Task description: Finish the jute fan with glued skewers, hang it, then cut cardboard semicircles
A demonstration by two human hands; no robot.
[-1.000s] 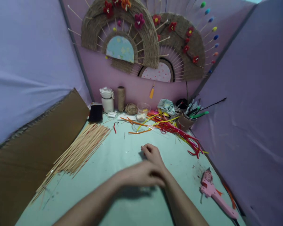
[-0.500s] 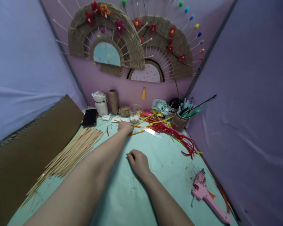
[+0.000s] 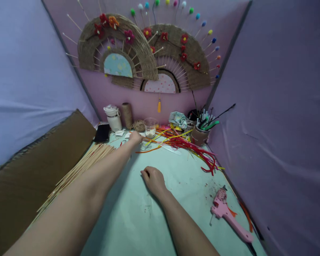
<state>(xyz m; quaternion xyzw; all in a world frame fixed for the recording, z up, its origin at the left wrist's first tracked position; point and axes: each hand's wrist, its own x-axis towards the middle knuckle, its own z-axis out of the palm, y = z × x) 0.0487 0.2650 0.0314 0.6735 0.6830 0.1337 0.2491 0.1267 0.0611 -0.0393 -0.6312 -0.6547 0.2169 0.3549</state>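
At the back of the table my left hand [image 3: 136, 137] reaches to the left ends of the orange and yellow fuzzy stems [image 3: 162, 137]. Its fingers are closed near an orange stem, but what they hold is too small to make out. My right hand [image 3: 153, 180] rests on the pale green tabletop [image 3: 128, 213] nearer to me, with its fingers curled together and nothing visible in them. A heap of red stems [image 3: 186, 144] lies to the right of my left hand, with a clear ruler [image 3: 171, 150] in front.
Thin wooden sticks [image 3: 80, 167] and a black phone [image 3: 102, 133] lie left. Along the back stand a white jar [image 3: 113, 119], a twine spool [image 3: 127, 116], a clear cup [image 3: 150, 128] and a tool can [image 3: 200, 136]. A pink glue gun [image 3: 230, 217] lies right.
The view has shifted slightly. My left hand has moved a little left and back, and an orange stem's end now shows in front of it. My right hand stays on the table.
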